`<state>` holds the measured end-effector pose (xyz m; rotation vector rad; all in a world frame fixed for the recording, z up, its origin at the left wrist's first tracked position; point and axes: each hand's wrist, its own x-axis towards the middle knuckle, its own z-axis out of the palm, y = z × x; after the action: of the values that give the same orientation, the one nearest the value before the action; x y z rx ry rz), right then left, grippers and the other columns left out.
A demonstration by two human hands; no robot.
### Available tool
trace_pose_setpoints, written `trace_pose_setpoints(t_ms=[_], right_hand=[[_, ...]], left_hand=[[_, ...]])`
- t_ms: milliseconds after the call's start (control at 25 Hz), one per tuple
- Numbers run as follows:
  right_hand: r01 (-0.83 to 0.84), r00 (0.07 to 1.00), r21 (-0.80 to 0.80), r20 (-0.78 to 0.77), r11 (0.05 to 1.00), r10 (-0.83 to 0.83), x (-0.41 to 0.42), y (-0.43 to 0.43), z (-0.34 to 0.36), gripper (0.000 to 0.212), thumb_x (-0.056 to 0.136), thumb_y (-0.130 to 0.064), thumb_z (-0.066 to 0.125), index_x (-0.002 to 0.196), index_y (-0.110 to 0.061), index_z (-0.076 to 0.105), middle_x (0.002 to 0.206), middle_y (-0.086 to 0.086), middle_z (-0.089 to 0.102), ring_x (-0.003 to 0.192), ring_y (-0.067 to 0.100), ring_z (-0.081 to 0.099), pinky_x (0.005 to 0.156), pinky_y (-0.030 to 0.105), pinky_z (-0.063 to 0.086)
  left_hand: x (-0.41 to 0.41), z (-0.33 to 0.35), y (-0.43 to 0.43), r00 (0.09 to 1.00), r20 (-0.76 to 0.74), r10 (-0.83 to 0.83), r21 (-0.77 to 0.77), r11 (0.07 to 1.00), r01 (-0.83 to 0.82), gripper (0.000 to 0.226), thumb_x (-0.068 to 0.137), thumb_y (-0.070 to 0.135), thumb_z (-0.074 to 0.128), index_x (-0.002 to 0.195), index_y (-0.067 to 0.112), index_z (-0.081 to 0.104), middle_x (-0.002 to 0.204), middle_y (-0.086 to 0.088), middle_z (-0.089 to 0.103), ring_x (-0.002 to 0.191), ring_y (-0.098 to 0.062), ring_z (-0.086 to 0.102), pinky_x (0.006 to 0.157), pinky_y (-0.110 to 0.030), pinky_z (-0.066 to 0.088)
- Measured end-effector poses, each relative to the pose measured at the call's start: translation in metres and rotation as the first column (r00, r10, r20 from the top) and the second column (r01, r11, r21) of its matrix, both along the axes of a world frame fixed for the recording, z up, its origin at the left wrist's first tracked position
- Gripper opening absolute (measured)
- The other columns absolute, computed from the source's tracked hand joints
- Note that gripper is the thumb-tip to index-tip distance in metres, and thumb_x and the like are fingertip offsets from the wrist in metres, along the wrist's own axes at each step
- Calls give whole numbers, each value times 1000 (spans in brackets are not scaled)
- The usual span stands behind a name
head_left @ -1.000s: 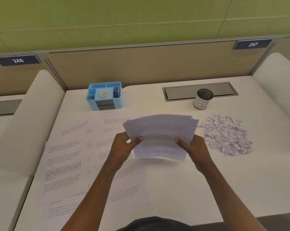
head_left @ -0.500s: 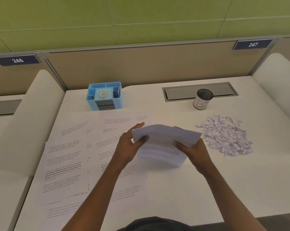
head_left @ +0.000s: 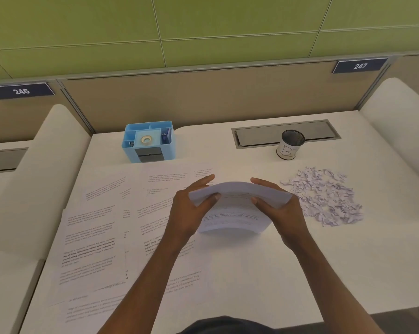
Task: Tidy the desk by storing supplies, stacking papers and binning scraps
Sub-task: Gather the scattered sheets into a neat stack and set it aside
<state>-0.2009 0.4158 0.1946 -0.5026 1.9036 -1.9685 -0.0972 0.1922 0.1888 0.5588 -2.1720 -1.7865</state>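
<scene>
A small stack of printed sheets (head_left: 237, 208) stands on its lower edge on the white desk (head_left: 288, 273), bowed over at the top. My left hand (head_left: 191, 210) grips its left side, thumb in front and fingers behind. My right hand (head_left: 280, 210) grips its right side the same way. Several more printed sheets (head_left: 92, 239) lie spread flat over the left half of the desk. A heap of torn paper scraps (head_left: 324, 196) lies to the right of my right hand.
A blue desk organiser (head_left: 148, 141) holding a tape roll stands at the back left. A black mesh cup with a white label (head_left: 289, 144) stands at the back right, before a grey cable hatch (head_left: 285, 133). White side partitions flank the desk.
The fanned sheets have been drawn together into one squared bundle. Both hands have slid up its sides, and its top edge now bends toward me.
</scene>
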Motion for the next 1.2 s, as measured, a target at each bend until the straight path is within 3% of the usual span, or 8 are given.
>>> trace_pose_setpoints(t_ms=[160, 240, 400, 560, 760, 880, 1080, 1200], right_hand=[[11, 1000, 9, 13, 1000, -11, -1, -3, -1, 33, 86, -13, 78, 118, -21, 74, 116, 0, 75, 109, 20, 70, 85, 30, 55], [25, 999, -11, 25, 1000, -25, -2, -3, -2, 31, 86, -10, 78, 115, -19, 75, 114, 1, 76, 107, 20, 71, 83, 28, 57], [29, 993, 12, 116, 1000, -30, -7, -3, -18, 31, 83, -12, 82, 113, -18, 75, 109, 5, 77, 103, 25, 73, 89, 43, 59], [34, 983, 75, 178, 997, -47, -5, -6, -51, 38, 83, -10, 81, 118, -17, 71, 113, 4, 76, 105, 25, 72, 90, 45, 60], [103, 974, 147, 186, 984, -130, 1, -11, -64, 26, 83, -14, 82, 108, -17, 74, 103, 2, 78, 98, 24, 74, 78, 35, 62], [74, 972, 96, 215, 993, -94, 5, -27, -54, 26, 84, -14, 80, 109, -10, 74, 102, 5, 79, 93, 25, 76, 74, 33, 62], [-29, 972, 144, 234, 989, -6, 40, -89, -65, 33, 84, -18, 82, 114, -12, 71, 106, 1, 78, 93, 20, 76, 78, 36, 62], [-90, 971, 231, 237, 969, 34, 62, -120, -86, 24, 85, -19, 80, 107, -14, 71, 102, 2, 78, 91, 20, 76, 71, 31, 61]], left_hand=[[-2, 1, 3, 1000, -9, -6, 76, 997, 6, 24, 94, 31, 82, 109, 48, 77, 110, 20, 81, 103, -4, 75, 86, -27, 57], [-2, -1, 3, 1000, -6, 7, 78, 997, -7, 24, 95, 26, 79, 107, 47, 77, 102, 23, 81, 97, 0, 75, 80, -18, 56], [-6, -18, 2, 1000, 30, 6, 122, 992, -10, 25, 92, 23, 84, 108, 40, 78, 104, 17, 81, 98, -3, 75, 86, -28, 62], [-6, -43, 7, 990, 125, -72, 139, 989, 54, 38, 93, 24, 83, 128, 33, 72, 118, 9, 79, 114, -17, 73, 100, -45, 63], [-2, -55, 4, 988, 142, -54, 154, 988, 32, 24, 96, 27, 81, 119, 31, 75, 114, 5, 81, 107, -15, 76, 100, -47, 62], [6, -48, -9, 992, 126, 1, 207, 978, -28, 20, 93, 30, 82, 112, 33, 76, 111, 8, 82, 102, -15, 79, 93, -43, 65], [55, -63, -64, 985, 103, 141, 238, 958, -162, 43, 97, 30, 79, 138, 24, 68, 128, 8, 77, 117, -16, 75, 99, -40, 61], [103, -79, -102, 963, 182, 198, 239, 941, -239, 40, 97, 28, 78, 136, 28, 68, 127, 10, 77, 117, -11, 73, 102, -36, 58]])
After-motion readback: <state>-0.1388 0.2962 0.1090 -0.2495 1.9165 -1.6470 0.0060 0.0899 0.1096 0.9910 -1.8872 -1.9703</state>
